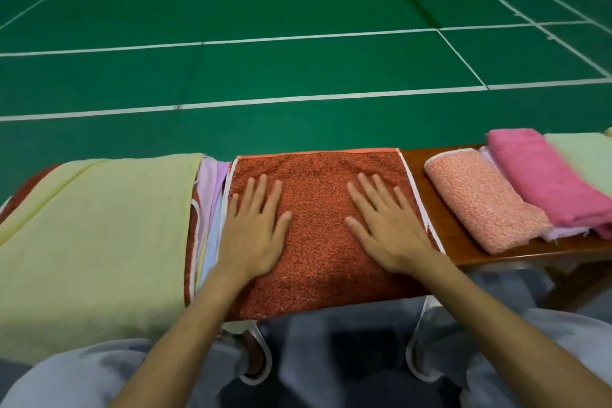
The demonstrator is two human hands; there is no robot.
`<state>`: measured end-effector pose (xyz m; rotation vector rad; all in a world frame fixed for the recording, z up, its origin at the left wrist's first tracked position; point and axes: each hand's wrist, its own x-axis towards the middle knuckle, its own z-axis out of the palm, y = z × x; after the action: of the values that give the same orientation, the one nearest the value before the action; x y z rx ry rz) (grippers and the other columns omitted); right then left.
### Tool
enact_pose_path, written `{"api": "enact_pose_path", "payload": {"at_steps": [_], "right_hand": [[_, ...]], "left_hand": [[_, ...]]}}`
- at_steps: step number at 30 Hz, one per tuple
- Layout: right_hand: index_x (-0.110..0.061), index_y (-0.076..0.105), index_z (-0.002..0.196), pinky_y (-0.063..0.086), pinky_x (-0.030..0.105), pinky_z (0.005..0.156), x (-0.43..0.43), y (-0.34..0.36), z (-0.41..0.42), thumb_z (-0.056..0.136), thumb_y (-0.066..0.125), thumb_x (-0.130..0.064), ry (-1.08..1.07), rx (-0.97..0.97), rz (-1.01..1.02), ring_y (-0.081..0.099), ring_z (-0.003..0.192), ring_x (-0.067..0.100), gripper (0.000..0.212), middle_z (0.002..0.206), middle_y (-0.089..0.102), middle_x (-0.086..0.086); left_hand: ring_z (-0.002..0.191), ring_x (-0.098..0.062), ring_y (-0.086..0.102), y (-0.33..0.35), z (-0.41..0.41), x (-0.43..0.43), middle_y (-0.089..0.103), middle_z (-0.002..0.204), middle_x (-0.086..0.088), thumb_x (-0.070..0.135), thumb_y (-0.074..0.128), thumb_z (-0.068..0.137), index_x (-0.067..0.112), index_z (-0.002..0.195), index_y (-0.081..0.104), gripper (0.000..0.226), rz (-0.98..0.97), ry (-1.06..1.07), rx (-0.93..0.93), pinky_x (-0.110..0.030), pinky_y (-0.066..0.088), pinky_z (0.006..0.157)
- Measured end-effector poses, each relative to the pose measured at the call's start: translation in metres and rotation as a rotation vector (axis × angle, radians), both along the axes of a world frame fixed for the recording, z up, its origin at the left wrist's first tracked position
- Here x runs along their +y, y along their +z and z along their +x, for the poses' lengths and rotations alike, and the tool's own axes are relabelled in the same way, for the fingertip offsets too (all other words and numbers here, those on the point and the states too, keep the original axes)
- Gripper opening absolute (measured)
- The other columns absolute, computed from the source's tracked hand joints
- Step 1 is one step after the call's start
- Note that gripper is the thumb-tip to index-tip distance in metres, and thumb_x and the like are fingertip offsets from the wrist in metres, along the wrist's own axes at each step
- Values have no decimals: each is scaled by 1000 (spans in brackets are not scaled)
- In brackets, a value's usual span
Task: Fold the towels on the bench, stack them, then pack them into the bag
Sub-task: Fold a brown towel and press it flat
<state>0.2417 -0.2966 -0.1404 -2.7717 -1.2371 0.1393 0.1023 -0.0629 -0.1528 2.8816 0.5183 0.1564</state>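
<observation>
Left hand [255, 228] and right hand [387, 225] flat on red towel [318, 182] mid-bench [463, 242], grip released, pressing only, probably smoothing before folding. Folded towels [480, 202] set aside right; yellow towel [92, 225] waits left.

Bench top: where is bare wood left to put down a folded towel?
Only the brown wooden bench strip between the rust-red terry towel and the folded salmon towel. Left end: pale yellow towel covers it. Right end: folded magenta towel crowds it.
</observation>
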Motion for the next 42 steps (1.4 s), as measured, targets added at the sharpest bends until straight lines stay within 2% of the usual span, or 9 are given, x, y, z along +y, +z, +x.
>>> {"api": "enact_pose_path", "payload": {"at_steps": [9, 12, 15, 19, 26, 31, 34, 38, 42], "right_hand": [[-13, 10, 164, 6, 44, 128, -19, -1, 19, 95, 0, -63, -209, 13, 26, -4, 158, 19, 85, 172, 0, 2], [-3, 46, 148, 33, 45, 117, -21, 6, 14, 102, 30, -40, -326, -25, 311, 39, 146, 34, 61, 159, 40, 18], [0, 57, 112, 51, 48, 83, -20, 17, 11, 96, 57, -22, -474, -203, 386, 59, 104, 42, 27, 118, 62, 25], [1, 57, 113, 50, 47, 83, -10, 33, 11, 93, 64, -49, -616, -88, 139, 59, 109, 44, 55, 123, 58, 25], [-3, 53, 105, 48, 47, 81, -5, 35, 15, 100, 56, -32, -563, -13, 175, 61, 105, 45, 30, 112, 62, 25], [-14, 48, 108, 40, 40, 77, -18, 34, 38, 100, 62, -17, -590, 448, 625, 58, 97, 32, 17, 99, 59, 14], [-24, 52, 127, 53, 44, 94, -24, 39, 43, 96, 64, 1, -490, 744, 948, 63, 105, 22, 41, 117, 64, 12], [-19, 56, 143, 55, 20, 87, -27, 55, 44, 93, 57, 14, -302, 1010, 1123, 70, 105, 11, 59, 122, 72, 1], [-8, 64, 134, 57, 23, 89, -30, 55, 46, 88, 58, 20, -298, 965, 1117, 70, 105, 20, 54, 121, 73, 15]], "left_hand": [[159, -18, -10, 5, -18, 21, -4, 172, -3, 62, 4, 99, 21, 166, 8, 79, 2, 59, 20, -42, -2, 129], [158, -25, 13, 11, -18, 19, 19, 170, -11, 59, 21, 103, 14, 163, 25, 75, -33, 127, -32, -44, 14, 128], [118, -39, 52, 24, -17, 10, 59, 129, -22, 49, 53, 98, 1, 129, 54, 57, 62, 310, -153, -50, 42, 101], [109, -41, 56, 43, -14, 6, 58, 116, -20, 52, 65, 92, 1, 114, 54, 57, -65, 500, -50, -48, 49, 81], [88, -37, 65, 41, -12, 13, 66, 85, -7, 46, 65, 94, 12, 91, 60, 34, -191, 528, -54, -36, 40, 66], [68, -20, 69, 53, -13, 31, 72, 76, -5, 13, 76, 91, 9, 89, 62, 14, -836, 520, -308, -35, 52, 67], [64, -8, 72, 69, -16, 35, 77, 81, -5, -8, 73, 88, 16, 124, 49, 50, -1198, 453, -409, -22, 58, 61], [85, -17, 76, 81, -24, 49, 78, 100, -17, -13, 72, 85, 16, 139, 56, 63, -1204, 275, -291, -24, 61, 73], [81, -13, 75, 81, -28, 55, 79, 92, -13, -16, 72, 83, 8, 130, 67, 53, -1126, 268, -266, -21, 59, 71]]}}
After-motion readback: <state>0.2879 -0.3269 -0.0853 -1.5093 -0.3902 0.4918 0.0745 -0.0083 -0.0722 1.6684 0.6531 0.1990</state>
